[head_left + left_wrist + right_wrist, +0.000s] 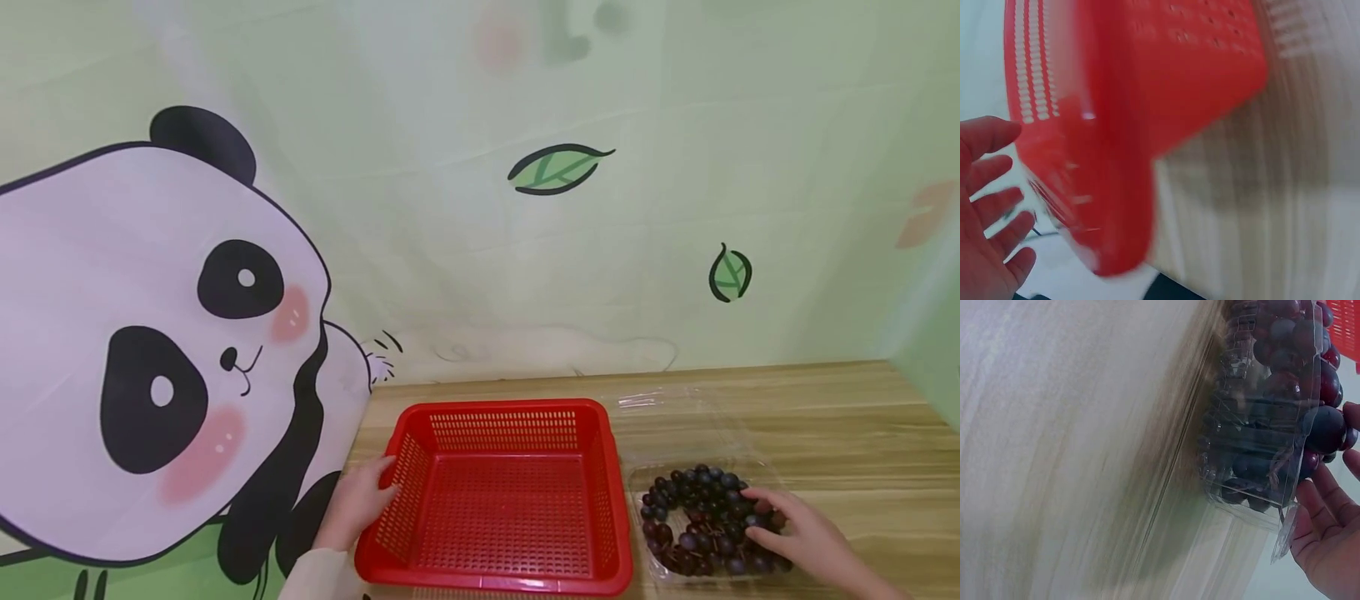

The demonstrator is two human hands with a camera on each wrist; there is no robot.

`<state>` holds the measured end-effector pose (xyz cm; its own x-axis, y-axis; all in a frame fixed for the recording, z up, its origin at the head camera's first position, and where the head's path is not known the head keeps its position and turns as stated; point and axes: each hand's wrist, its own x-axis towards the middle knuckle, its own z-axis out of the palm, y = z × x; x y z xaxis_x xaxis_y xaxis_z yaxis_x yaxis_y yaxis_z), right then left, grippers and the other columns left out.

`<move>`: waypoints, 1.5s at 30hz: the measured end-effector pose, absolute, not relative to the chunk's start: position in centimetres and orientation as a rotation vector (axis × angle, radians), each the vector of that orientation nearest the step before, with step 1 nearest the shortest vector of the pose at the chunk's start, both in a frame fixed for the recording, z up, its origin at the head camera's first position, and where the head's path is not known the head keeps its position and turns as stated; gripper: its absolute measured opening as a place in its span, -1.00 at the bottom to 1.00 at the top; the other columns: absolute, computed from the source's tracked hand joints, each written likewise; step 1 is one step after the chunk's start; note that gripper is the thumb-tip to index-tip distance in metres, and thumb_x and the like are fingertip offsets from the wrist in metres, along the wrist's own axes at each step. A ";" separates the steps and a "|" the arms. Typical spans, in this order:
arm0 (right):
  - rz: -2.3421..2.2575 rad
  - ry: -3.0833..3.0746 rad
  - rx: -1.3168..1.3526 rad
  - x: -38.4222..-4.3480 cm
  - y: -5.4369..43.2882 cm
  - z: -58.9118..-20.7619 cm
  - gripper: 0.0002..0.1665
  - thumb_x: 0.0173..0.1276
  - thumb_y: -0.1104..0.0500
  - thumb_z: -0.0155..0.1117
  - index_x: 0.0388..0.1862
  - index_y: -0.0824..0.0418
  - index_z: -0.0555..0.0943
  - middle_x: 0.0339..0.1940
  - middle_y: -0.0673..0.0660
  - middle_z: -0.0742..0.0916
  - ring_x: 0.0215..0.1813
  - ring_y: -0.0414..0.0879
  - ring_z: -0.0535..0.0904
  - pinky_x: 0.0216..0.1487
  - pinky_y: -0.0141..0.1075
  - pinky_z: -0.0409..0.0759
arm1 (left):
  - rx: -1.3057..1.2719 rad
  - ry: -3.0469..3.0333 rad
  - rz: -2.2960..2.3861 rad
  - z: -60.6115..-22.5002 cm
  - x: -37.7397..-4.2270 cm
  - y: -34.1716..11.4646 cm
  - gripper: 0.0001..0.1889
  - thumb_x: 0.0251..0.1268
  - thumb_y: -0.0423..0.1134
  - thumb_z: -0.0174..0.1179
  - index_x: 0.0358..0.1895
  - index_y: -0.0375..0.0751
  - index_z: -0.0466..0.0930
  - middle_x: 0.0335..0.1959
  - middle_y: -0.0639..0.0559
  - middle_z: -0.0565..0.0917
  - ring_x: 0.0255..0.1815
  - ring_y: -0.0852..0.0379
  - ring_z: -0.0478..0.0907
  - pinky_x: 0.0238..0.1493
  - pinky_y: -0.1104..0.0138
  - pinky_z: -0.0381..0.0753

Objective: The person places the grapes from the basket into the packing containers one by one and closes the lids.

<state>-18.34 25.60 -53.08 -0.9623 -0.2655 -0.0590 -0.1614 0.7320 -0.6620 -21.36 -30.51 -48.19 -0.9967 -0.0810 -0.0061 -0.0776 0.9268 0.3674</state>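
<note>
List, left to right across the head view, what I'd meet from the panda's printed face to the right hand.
Panda's printed face → left hand → red basket → dark grapes → right hand.

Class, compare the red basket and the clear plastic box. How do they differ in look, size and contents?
The red basket is opaque and perforated; the clear plastic box is see-through.
The red basket is larger than the clear plastic box.
The red basket's floor is bare, while dark grapes fill much of the clear plastic box.
Both are open-topped and rest on the table.
</note>
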 end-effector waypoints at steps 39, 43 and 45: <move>-1.119 2.784 -0.250 -18.7 27.1 -52.5 -0.35 0.18 -0.02 0.16 0.12 0.41 0.37 -0.05 0.37 0.55 -0.17 0.08 0.50 -0.35 -0.19 0.51 | -0.660 -2.950 -0.344 -46.3 -20.0 -15.7 -0.43 0.22 0.03 -0.01 0.28 -0.04 0.21 0.34 -0.06 0.20 0.25 -0.04 0.24 0.17 -0.01 0.26; -1.091 2.841 -0.254 -18.6 27.2 -52.7 -0.38 0.19 0.00 0.17 0.09 0.40 0.39 -0.08 0.34 0.57 -0.23 -0.03 0.51 -0.37 -0.25 0.49 | -0.719 -2.979 -0.328 -46.5 -19.6 -14.8 -0.42 0.22 0.04 -0.01 0.30 0.00 0.18 0.35 -0.03 0.18 0.25 -0.03 0.25 0.18 -0.02 0.25; -1.086 2.869 -0.267 -18.5 27.3 -52.7 -0.41 0.19 0.01 0.17 0.08 0.39 0.41 -0.09 0.32 0.58 -0.26 -0.14 0.50 -0.39 -0.30 0.48 | -0.750 -2.990 -0.332 -46.6 -19.5 -14.4 -0.42 0.21 0.04 0.00 0.30 0.01 0.17 0.35 -0.02 0.17 0.25 -0.02 0.25 0.19 -0.01 0.25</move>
